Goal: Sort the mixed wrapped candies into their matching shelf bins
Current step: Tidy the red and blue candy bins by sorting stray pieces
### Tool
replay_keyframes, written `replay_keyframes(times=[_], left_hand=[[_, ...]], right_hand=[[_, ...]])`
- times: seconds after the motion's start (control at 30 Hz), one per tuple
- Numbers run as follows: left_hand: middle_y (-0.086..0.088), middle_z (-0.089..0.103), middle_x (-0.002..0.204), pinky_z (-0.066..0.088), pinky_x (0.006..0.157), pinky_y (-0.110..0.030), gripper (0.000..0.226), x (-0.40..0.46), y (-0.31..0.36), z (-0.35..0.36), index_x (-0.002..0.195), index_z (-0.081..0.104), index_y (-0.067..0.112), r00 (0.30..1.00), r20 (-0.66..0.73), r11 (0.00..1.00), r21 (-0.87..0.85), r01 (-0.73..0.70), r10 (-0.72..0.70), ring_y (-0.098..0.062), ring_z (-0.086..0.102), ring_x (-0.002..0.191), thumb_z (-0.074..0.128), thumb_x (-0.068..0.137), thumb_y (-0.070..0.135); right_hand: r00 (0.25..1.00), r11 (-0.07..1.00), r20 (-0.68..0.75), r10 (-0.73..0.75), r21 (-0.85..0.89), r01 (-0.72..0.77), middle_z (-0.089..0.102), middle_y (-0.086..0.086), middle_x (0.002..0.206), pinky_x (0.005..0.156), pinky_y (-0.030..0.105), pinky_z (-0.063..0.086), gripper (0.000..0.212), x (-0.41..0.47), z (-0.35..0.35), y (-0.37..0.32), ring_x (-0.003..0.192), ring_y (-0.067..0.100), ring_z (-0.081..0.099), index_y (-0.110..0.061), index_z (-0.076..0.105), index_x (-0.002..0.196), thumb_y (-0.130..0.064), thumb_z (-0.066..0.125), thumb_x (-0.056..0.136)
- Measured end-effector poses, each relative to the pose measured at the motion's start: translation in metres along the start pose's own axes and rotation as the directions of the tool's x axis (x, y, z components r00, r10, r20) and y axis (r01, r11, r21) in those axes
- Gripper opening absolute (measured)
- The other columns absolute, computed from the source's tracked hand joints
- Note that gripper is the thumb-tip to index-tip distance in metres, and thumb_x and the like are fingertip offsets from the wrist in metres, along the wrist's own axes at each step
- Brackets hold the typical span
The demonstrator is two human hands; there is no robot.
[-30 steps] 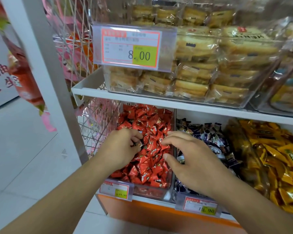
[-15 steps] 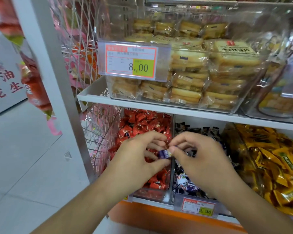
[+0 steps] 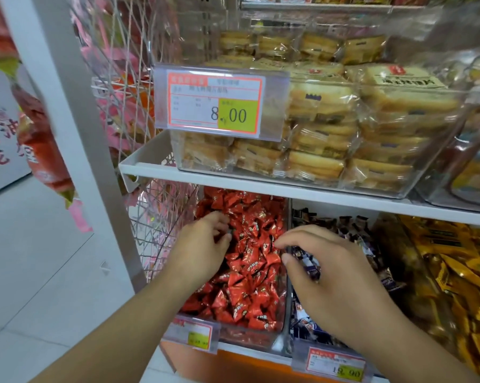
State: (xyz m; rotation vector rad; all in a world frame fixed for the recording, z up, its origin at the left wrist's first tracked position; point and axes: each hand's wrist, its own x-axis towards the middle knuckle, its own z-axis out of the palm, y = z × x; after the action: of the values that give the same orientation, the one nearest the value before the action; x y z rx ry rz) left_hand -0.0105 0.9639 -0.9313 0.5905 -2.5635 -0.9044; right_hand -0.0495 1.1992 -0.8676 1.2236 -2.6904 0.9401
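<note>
Both hands have separated since the earlier frame, where their fingertips met over the divider around a small dark candy. Now the left hand (image 3: 202,244) sits over the upper left part of the red bin (image 3: 277,331), and the right hand (image 3: 321,275) sits over the dark bin (image 3: 291,305) next to it.

Left hand: fingers curled, tips pinching a small dark candy (image 3: 229,231) just above the red candies (image 3: 249,272). The piece is largely hidden by the fingers, and its wrapper cannot be identified.

Right hand: fingers bent and spread, palm down, tips hovering near the divider between the two bins. Dark candies (image 3: 352,233) lie directly under and behind the hand. Whether the fingers hold one cannot be told.

Red bin: filled with red triangular wrapped pieces, with a price tag (image 3: 198,334) at its front edge. Dark bin: carries a tag reading 18.90 (image 3: 337,366). Yellow candies (image 3: 454,272) fill the next bin to the right, well clear of both hands.

Upper shelf (image 3: 233,179): a clear bin holds wrapped cakes (image 3: 330,128), with a tag reading 8.00 (image 3: 219,102) on its front. A wire rack (image 3: 155,217) stands left of the red bin.
</note>
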Motion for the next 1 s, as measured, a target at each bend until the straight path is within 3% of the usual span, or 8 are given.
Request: replay_keyframes(times=[0.2, 0.33, 0.53, 0.63, 0.8, 1.0], left_hand=[[0.012, 0.066, 0.126, 0.052, 0.099, -0.035, 0.040, 0.010, -0.001, 0.003, 0.134, 0.055, 0.033, 0.998, 0.064, 0.993, 0.118, 0.021, -0.029, -0.014, 0.060, 0.114, 0.065, 0.096, 0.026], [0.009, 0.067, 0.126, 0.042, 0.090, -0.019, 0.034, 0.011, -0.001, -0.001, 0.131, 0.058, 0.026, 0.992, 0.122, 0.990, 0.142, -0.004, -0.014, -0.012, 0.061, 0.114, 0.060, 0.098, 0.018], [0.013, 0.069, 0.108, 0.035, 0.067, 0.002, 0.024, 0.005, 0.000, -0.007, 0.117, 0.066, 0.028, 0.992, 0.125, 0.994, 0.107, -0.032, 0.018, 0.005, 0.053, 0.084, 0.065, 0.096, 0.016], [0.012, 0.069, 0.109, 0.045, 0.081, -0.007, 0.026, 0.004, 0.001, -0.010, 0.119, 0.069, 0.029, 0.989, 0.141, 0.990, 0.132, -0.054, 0.036, 0.001, 0.053, 0.085, 0.067, 0.096, 0.018], [0.004, 0.062, 0.129, 0.045, 0.095, -0.022, 0.032, 0.004, 0.005, -0.011, 0.131, 0.068, 0.026, 0.986, 0.156, 0.976, 0.203, -0.083, 0.051, -0.014, 0.061, 0.111, 0.063, 0.100, 0.025], [0.003, 0.056, 0.126, 0.045, 0.096, -0.022, 0.025, 0.006, -0.003, -0.010, 0.123, 0.072, 0.021, 0.982, 0.185, 0.962, 0.257, -0.093, 0.045, -0.018, 0.057, 0.114, 0.064, 0.099, 0.016]], right_hand=[[0.999, 0.999, 0.022, 0.029, 0.036, -0.030, 0.059, -0.036, 0.116, 0.093, -0.007, 0.027, 0.020, 0.000, 0.004, 0.006, 0.117, -0.018, 0.048, -0.042, 0.069, 0.115, -0.034, 0.058, 0.101], [0.999, 0.998, 0.009, 0.039, 0.044, -0.039, 0.061, -0.035, 0.111, 0.092, -0.007, 0.027, 0.016, 0.000, 0.003, 0.005, 0.115, -0.018, 0.049, -0.040, 0.071, 0.109, -0.030, 0.062, 0.100], [0.999, 0.999, 0.025, 0.044, 0.024, -0.045, 0.062, -0.033, 0.108, 0.092, -0.005, 0.029, 0.014, -0.003, 0.001, 0.003, 0.114, -0.014, 0.052, -0.042, 0.069, 0.105, -0.031, 0.061, 0.100], [0.999, 0.999, 0.028, 0.047, 0.023, -0.048, 0.061, -0.033, 0.110, 0.093, -0.001, 0.033, 0.014, -0.004, 0.000, 0.003, 0.114, -0.013, 0.052, -0.043, 0.068, 0.106, -0.033, 0.059, 0.101], [0.998, 0.999, 0.035, 0.048, 0.014, -0.048, 0.060, -0.033, 0.111, 0.094, 0.001, 0.033, 0.014, -0.003, 0.000, 0.002, 0.115, -0.012, 0.051, -0.042, 0.067, 0.107, -0.034, 0.058, 0.100], [0.998, 0.998, 0.048, 0.049, 0.024, -0.050, 0.060, -0.033, 0.111, 0.093, -0.003, 0.030, 0.016, -0.004, 0.001, 0.004, 0.116, -0.012, 0.051, -0.041, 0.069, 0.105, -0.028, 0.060, 0.100]])
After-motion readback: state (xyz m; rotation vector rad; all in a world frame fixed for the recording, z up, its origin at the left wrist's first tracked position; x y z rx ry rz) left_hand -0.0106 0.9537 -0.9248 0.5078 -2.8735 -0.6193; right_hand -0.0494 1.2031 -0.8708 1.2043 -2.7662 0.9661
